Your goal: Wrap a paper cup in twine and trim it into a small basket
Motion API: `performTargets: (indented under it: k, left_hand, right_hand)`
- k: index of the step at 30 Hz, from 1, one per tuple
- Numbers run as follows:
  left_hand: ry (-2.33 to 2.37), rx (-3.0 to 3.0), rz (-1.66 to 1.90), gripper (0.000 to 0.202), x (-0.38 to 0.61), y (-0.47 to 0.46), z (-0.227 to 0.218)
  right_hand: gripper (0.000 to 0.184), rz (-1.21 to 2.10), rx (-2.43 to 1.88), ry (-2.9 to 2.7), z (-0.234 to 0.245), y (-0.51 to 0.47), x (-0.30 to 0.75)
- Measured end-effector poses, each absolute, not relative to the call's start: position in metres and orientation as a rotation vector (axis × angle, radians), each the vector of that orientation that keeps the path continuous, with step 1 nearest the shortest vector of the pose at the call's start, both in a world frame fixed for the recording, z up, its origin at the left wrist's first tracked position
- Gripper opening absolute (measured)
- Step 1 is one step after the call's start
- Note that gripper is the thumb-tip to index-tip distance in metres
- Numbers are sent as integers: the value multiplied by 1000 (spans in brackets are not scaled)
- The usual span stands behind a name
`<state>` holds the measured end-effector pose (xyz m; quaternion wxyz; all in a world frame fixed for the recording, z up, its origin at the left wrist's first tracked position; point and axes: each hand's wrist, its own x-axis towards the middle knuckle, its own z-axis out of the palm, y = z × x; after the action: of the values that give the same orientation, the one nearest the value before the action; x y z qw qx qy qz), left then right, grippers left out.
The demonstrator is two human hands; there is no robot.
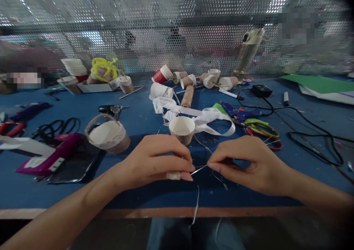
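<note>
My left hand [163, 159] is closed, thumb and fingers pinching a thin pale strand [198, 169] near the table's front edge. Facing it, my right hand [246, 163] pinches the same strand, which spans the small gap between the fingertips. A brown thread [204, 145] runs down toward the right fingers from beside a twine-wrapped paper cup [186, 138], which stands upright just beyond my hands. Below the left fingertips a loose white strip [196, 205] hangs over the edge. Left of my left hand sits a twine-wrapped cup with lace rim and handle [121, 143].
White ribbon [214, 121] lies tangled behind the cup, with a twine roll [187, 96] beyond. Scissors [264, 128] and a blue glue gun [240, 111] lie right, near black cables [318, 134]. A purple power strip [55, 156] lies left. Perforated metal screen [155, 28] closes the back.
</note>
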<state>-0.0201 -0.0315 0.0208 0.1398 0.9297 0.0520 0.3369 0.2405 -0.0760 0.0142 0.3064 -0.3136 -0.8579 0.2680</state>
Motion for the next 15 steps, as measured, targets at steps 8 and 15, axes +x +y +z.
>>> performTargets:
  k: [8, 15]
  left_hand:
    - [257, 2547, 952, 4, -21, -32, 16]
    - [404, 2270, 788, 12, -22, -35, 18]
  right_hand:
    - [11, 603, -762, -2282, 11, -75, 240]
    - [11, 427, -623, -2281, 7, -77, 242]
